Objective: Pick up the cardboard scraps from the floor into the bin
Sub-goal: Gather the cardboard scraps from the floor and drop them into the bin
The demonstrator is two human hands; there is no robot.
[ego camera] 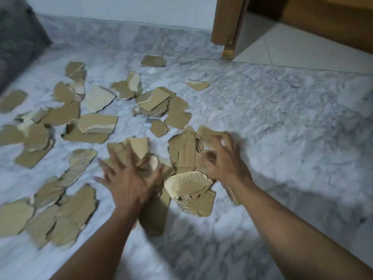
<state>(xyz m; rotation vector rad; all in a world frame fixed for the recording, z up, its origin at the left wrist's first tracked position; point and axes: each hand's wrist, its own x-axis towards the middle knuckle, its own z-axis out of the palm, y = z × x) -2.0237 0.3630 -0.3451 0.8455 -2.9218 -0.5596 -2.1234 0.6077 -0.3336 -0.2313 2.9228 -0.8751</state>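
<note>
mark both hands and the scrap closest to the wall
left hand (129, 178): head view, back of hand
right hand (225, 161): head view, back of hand
scrap closest to the wall (153, 61): head view, its middle

Torn brown cardboard scraps (94, 126) lie flat across the marble floor (282, 118), thickest toward its left edge, many overlapping. Near the middle a bunched heap (187, 184) has pieces tilted up, pale ribbed insides showing, under my left hand (129, 178) and right hand (224, 160).
</note>
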